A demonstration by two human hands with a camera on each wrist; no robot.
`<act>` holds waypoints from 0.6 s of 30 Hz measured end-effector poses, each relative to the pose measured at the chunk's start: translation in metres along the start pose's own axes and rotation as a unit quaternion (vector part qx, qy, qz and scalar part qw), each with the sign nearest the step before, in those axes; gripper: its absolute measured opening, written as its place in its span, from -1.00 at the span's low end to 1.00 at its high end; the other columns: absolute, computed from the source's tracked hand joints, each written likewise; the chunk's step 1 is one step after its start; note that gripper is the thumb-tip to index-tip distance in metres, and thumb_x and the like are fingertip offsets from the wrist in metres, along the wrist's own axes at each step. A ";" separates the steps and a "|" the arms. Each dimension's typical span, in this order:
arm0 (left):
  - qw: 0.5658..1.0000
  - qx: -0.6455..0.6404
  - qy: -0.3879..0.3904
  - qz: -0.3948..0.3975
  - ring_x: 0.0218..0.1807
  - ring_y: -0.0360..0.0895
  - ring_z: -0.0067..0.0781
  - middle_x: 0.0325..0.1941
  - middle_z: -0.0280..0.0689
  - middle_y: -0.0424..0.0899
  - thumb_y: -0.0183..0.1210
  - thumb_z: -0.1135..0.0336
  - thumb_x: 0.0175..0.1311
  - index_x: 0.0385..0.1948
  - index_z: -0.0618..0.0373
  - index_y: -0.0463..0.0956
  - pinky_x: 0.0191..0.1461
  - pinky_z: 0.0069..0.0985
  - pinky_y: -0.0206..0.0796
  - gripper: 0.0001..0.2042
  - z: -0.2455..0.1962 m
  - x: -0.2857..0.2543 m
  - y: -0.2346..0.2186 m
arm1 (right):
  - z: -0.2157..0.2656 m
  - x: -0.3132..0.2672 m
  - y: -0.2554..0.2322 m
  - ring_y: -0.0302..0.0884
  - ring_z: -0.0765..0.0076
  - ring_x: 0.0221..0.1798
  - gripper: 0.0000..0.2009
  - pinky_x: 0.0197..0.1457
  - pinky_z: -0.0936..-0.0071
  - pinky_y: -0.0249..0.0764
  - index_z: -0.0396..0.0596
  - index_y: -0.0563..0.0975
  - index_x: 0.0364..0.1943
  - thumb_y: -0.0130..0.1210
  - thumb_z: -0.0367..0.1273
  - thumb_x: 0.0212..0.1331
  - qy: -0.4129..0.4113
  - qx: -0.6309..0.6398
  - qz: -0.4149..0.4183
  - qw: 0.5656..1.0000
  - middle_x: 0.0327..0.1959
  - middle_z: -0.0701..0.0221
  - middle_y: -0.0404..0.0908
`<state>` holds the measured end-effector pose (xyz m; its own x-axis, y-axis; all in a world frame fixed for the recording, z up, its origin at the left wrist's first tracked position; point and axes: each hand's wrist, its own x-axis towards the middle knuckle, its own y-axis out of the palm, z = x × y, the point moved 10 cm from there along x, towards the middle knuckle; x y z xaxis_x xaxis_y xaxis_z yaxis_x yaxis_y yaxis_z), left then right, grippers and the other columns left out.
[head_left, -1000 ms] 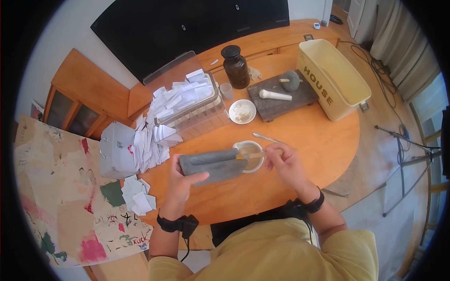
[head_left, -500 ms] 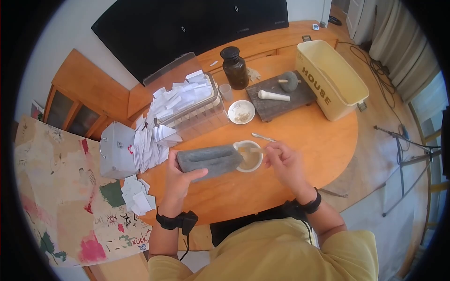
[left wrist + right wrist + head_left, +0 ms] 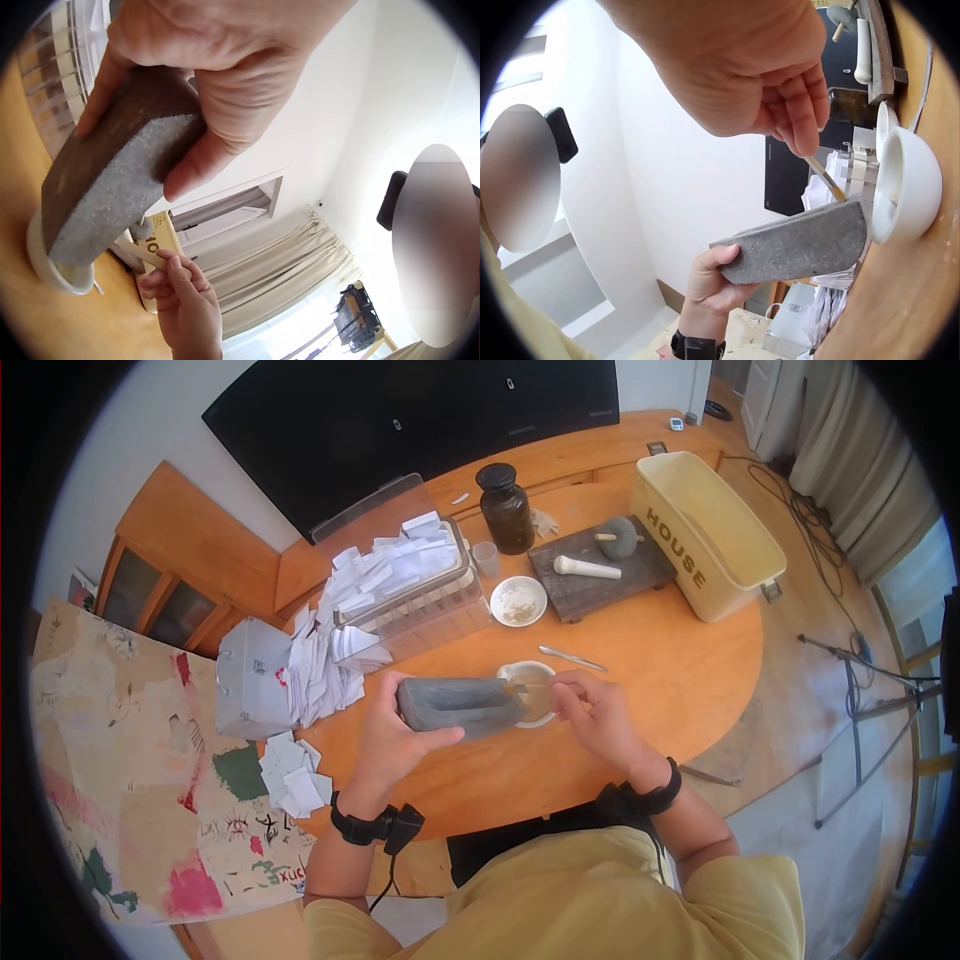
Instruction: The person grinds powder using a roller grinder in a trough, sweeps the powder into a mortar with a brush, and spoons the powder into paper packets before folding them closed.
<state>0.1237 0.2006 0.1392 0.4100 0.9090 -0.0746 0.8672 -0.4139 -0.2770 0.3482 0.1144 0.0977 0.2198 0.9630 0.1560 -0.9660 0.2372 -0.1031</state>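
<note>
My left hand grips a grey stone grinding trough by its left end, thumb along the near side. The trough's far end tilts down over the rim of a white mortar. Pinched in my right hand is a thin flat wooden stick. Its tip reaches to the trough's end, above the mortar, where some pale brownish matter shows. A thin metal spatula lies on the table just behind the mortar.
Behind stand a white dish with residue, a dark jar and a plastic cup. A dark board carries a white pestle and stone wheel. Left is a paper-filled box; right, a yellow bin.
The trough has rolled in my left hand and shifted slightly right, its hollow facing more toward me. My right hand has drawn a little left, the stick again at the trough's end.
</note>
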 end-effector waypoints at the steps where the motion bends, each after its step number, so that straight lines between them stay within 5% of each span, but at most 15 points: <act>1: 1.000 0.006 -0.003 0.003 -0.11 0.46 -0.53 -0.18 -0.32 0.47 0.51 0.49 -0.31 -0.14 0.14 0.26 0.02 -0.51 0.37 -0.36 0.000 0.001 0.001 | -0.006 0.000 -0.003 0.57 0.53 -0.50 -0.84 -0.41 0.59 0.47 -0.20 0.56 -0.19 0.06 -0.38 0.31 0.031 0.031 -0.012 0.999 -0.50 0.34 0.64; 4: 1.000 0.017 0.021 0.010 -0.12 0.45 -0.54 -0.18 -0.32 0.47 0.51 0.48 -0.31 -0.14 0.14 0.26 0.00 -0.51 0.38 -0.36 -0.005 0.004 0.002 | -0.012 0.000 0.005 0.54 0.64 -0.51 -0.82 -0.43 0.66 0.45 -0.21 0.55 -0.18 0.03 -0.37 0.34 0.057 0.079 0.025 0.995 -0.53 0.43 0.60; 7: 0.999 0.026 0.018 -0.001 -0.10 0.46 -0.53 -0.18 -0.32 0.47 0.51 0.49 -0.30 -0.14 0.14 0.26 0.00 -0.50 0.38 -0.37 -0.003 0.006 -0.001 | -0.029 0.003 -0.010 0.53 0.62 -0.52 -0.82 -0.44 0.66 0.44 -0.23 0.54 -0.19 0.02 -0.37 0.34 0.073 0.081 -0.034 0.993 -0.53 0.43 0.60; 13: 0.996 -0.063 -0.002 -0.069 -0.12 0.49 -0.48 -0.20 -0.33 0.50 0.44 0.59 -0.30 -0.16 0.12 0.31 0.00 -0.51 0.35 -0.42 0.018 -0.003 -0.024 | -0.048 0.004 -0.016 0.53 0.54 -0.47 -0.81 -0.34 0.61 0.47 -0.22 0.53 -0.17 -0.03 -0.37 0.37 0.124 0.189 0.003 0.974 -0.50 0.37 0.59; 18: 0.971 -0.185 -0.048 -0.142 -0.06 0.49 -0.43 -0.13 -0.28 0.51 0.43 0.62 -0.31 -0.13 0.11 0.30 0.09 -0.46 0.33 -0.39 0.063 -0.024 -0.058 | -0.069 -0.001 -0.053 0.54 0.50 -0.50 -0.78 -0.32 0.62 0.46 -0.23 0.54 -0.17 -0.03 -0.34 0.37 0.142 0.266 -0.093 0.949 -0.49 0.33 0.62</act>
<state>0.0454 0.2063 0.0964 0.1267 0.9821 -0.1391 0.9909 -0.1191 0.0620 0.4084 0.1097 0.0353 0.3483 0.9244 -0.1552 -0.8224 0.3808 0.4228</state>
